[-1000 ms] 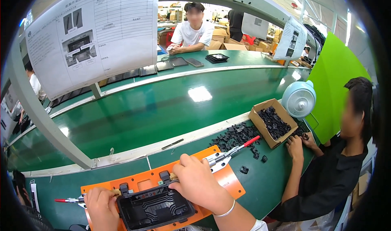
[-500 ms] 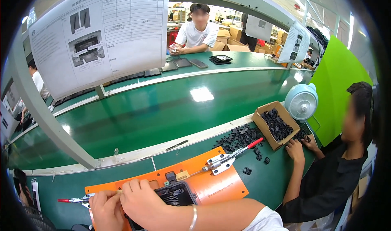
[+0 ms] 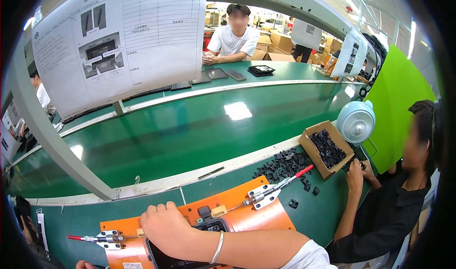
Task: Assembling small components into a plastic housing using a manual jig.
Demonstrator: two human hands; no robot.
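An orange fixture plate (image 3: 268,219) lies in front of me with a black rectangular case (image 3: 164,258) set on it. My right hand (image 3: 166,225) rests over the case's far left part, fingers bent and close together; whatever is under them is hidden. My right forearm crosses above the case and covers much of it. Only a bit of my left hand (image 3: 85,265) shows at the lower edge, left of the plate, its fingers mostly cut off. Red-handled clamps stand at both ends of the plate: a left clamp (image 3: 109,239) and a right clamp (image 3: 263,195).
Loose small black parts (image 3: 284,164) lie beyond the right clamp, beside a cardboard box (image 3: 305,138) of similar parts. A co-worker (image 3: 384,217) handles parts at the right, near a pale blue fan (image 3: 355,122). A green conveyor belt (image 3: 190,131) runs across behind the bench.
My left hand has left the case's left side and moved down to the lower edge. My right hand stays at the case's far left. The co-worker's hands have drawn together.
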